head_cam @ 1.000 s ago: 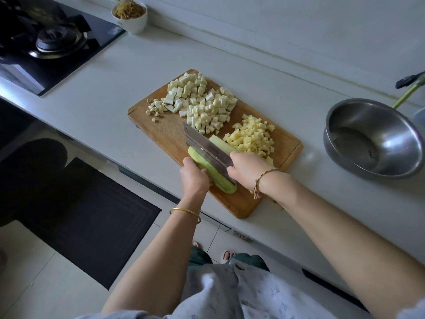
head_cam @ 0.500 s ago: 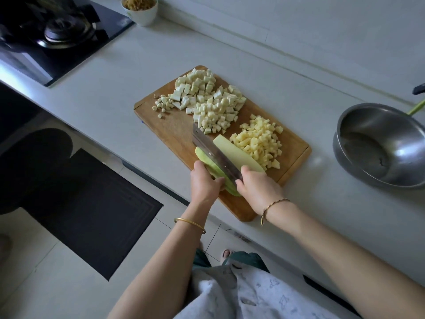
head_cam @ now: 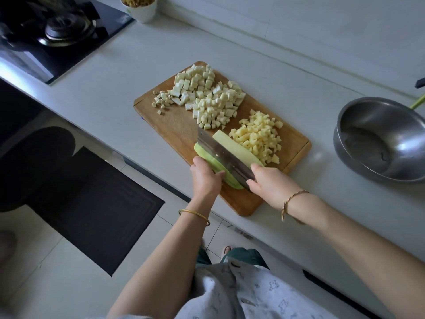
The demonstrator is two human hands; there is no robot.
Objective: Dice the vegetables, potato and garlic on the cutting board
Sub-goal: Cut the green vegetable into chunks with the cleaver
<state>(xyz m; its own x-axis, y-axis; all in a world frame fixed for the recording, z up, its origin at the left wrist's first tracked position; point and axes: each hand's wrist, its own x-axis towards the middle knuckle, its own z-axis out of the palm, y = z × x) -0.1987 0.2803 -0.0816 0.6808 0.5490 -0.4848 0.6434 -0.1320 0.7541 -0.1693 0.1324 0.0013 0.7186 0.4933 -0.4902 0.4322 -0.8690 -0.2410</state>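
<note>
Overall, the pale grey worktop (head_cam: 110,84) runs diagonally through the room, with a black glass gas hob (head_cam: 57,35) at its far left and a white cup of brownish shreds (head_cam: 141,10) just beside the hob. A rectangular wooden cutting board (head_cam: 174,127) lies near the front edge. A round steel bowl (head_cam: 391,116) stands apart to its right.

On the board are a heap of white cubes (head_cam: 211,97), a heap of yellow cubes (head_cam: 259,137) and small garlic pieces (head_cam: 162,100) at the far left corner. A long green-skinned vegetable (head_cam: 232,147) lies at the board's near side, split lengthwise, with a steel cleaver (head_cam: 220,155) standing between its halves.

The right hand (head_cam: 269,183) has its fingers clamped round the cleaver's handle. The left hand (head_cam: 204,178) has its fingers curled over the left half.

Below, light floor tiles (head_cam: 34,272) carry a dark rectangular mat (head_cam: 96,210).
</note>
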